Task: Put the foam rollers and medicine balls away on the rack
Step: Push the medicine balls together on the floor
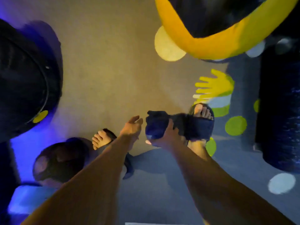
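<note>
My right hand (pixel 164 135) is closed around a small dark blue rounded object (pixel 155 125); blur hides whether it is a ball or a short roller. It hangs above the floor, in front of my right foot. My left hand (pixel 132 127) is just left of it, fingers apart and holding nothing, not touching it. A dark medicine ball (pixel 60 161) lies on the floor at lower left, beside my left foot. A long dark textured foam roller (pixel 279 111) lies along the right edge. No rack is visible.
A big black round object (pixel 24 78) fills the left side. A large yellow and black padded shape (pixel 211 38) hangs over the top right. My feet wear dark slides (pixel 198 125). The carpet (pixel 105 70) has coloured dots and a yellow handprint (pixel 215 85).
</note>
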The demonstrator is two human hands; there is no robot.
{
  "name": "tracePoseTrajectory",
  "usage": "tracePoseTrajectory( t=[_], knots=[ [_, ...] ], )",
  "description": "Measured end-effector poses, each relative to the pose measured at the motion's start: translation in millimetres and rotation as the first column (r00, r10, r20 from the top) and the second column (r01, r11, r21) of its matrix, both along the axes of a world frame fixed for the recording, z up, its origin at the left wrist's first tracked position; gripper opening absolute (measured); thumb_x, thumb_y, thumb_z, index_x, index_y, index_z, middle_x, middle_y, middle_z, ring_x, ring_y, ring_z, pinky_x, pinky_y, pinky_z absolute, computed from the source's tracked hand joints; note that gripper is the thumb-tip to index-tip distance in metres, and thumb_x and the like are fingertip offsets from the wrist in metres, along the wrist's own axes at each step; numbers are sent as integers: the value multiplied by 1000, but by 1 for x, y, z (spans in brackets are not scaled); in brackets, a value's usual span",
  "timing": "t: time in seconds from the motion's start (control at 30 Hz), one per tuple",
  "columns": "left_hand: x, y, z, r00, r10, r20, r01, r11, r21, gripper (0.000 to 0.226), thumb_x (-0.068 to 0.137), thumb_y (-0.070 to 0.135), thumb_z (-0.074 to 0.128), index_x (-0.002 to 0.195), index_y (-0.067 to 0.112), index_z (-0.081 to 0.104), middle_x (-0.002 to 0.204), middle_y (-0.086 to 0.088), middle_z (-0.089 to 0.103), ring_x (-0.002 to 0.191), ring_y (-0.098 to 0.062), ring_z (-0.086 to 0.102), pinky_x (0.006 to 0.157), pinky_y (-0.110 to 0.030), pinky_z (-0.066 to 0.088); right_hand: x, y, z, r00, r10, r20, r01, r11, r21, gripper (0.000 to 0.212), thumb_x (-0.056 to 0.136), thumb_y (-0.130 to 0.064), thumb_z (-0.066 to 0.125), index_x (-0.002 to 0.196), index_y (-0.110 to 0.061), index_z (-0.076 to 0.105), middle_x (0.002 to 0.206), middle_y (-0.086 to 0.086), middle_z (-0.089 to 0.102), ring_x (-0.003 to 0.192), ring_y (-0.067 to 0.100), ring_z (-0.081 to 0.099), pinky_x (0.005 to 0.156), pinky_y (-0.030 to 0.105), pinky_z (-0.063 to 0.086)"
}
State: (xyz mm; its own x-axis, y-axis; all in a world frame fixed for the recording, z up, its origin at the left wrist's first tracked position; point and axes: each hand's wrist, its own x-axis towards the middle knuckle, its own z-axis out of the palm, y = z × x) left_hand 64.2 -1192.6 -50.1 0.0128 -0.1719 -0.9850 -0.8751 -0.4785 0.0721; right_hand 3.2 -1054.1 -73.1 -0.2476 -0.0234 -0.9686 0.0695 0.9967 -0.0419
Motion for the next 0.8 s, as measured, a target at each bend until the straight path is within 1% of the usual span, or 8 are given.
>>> tracePoseTrajectory(
  t=[0.1, 0.2, 0.3, 0.43, 0.5, 0.57, 0.7, 0.8],
  knots=[
    [0, 17, -25, 998, 5, 69, -13, 993, 119, 56, 106, 53, 32, 148, 19, 45, 132, -6, 54, 119, -28, 52, 96, -41, 41, 14, 7, -27, 990, -83, -112, 83, 997, 4, 131, 56, -51, 89, 153, -25, 5, 144, 17, 32, 126, 38, 48, 97, 37, 47],
    [-24, 29, -19, 988, 154, 13, -153, 966, 209, 67, 105, 60, 19, 153, 18, 39, 156, -8, 43, 140, -31, 43, 94, -34, 36, 6, 14, -24, 965, -82, -249, 61, 994, -93, 113, 56, -54, 86, 146, -24, 25, 133, 10, 39, 118, 31, 52, 79, 24, 40],
    [-51, 31, -5, 940, 332, -76, -310, 927, 209, 71, 102, 66, 19, 152, 20, 40, 157, 3, 43, 137, -21, 45, 101, -37, 36, -18, 11, -9, 877, -200, -437, 106, 968, -229, 104, 51, -63, 84, 136, -26, 36, 123, 10, 47, 108, 31, 59, 83, 32, 51],
    [-100, 9, 1, 888, 364, -282, -331, 930, 159, 67, 102, 65, 18, 147, 24, 47, 149, 7, 52, 124, -11, 51, 113, -45, 32, -85, -14, 13, 732, -388, -559, 236, 915, -326, 94, 65, -37, 91, 143, -19, 40, 135, 17, 52, 120, 34, 54, 99, 43, 48],
    [-123, -4, 14, 879, 337, -337, -297, 941, 164, 64, 104, 61, 18, 149, 25, 45, 145, 1, 57, 117, -14, 55, 108, -44, 32, -112, -25, 24, 719, -327, -613, 240, 945, -222, 68, 85, -26, 78, 142, -16, 43, 140, 18, 47, 121, 38, 53, 95, 44, 44],
    [-131, -19, 34, 849, 339, -406, -288, 940, 182, 64, 103, 62, 16, 156, 31, 33, 154, 1, 47, 132, -20, 50, 111, -47, 29, -121, -35, 36, 716, -233, -658, 156, 972, -174, 53, 91, -16, 67, 139, -12, 46, 142, 17, 44, 122, 40, 51, 93, 46, 44],
    [-77, -64, 59, 792, 435, -428, -457, 888, 55, 63, 101, 66, 12, 156, 38, 28, 160, -1, 38, 142, -28, 42, 116, -55, 28, -75, -81, 69, 820, -32, -572, -55, 989, -135, 51, 89, -18, 68, 135, -7, 48, 140, 20, 44, 118, 43, 53, 92, 48, 46],
    [15, -102, 66, 775, 528, -349, -590, 801, -99, 64, 101, 67, 12, 155, 39, 31, 153, -3, 46, 135, -31, 48, 105, -50, 37, -8, -131, 85, 898, 94, -430, -199, 959, -204, 44, 95, -20, 63, 136, -10, 50, 141, 17, 44, 121, 40, 53, 89, 45, 46]
  ],
)
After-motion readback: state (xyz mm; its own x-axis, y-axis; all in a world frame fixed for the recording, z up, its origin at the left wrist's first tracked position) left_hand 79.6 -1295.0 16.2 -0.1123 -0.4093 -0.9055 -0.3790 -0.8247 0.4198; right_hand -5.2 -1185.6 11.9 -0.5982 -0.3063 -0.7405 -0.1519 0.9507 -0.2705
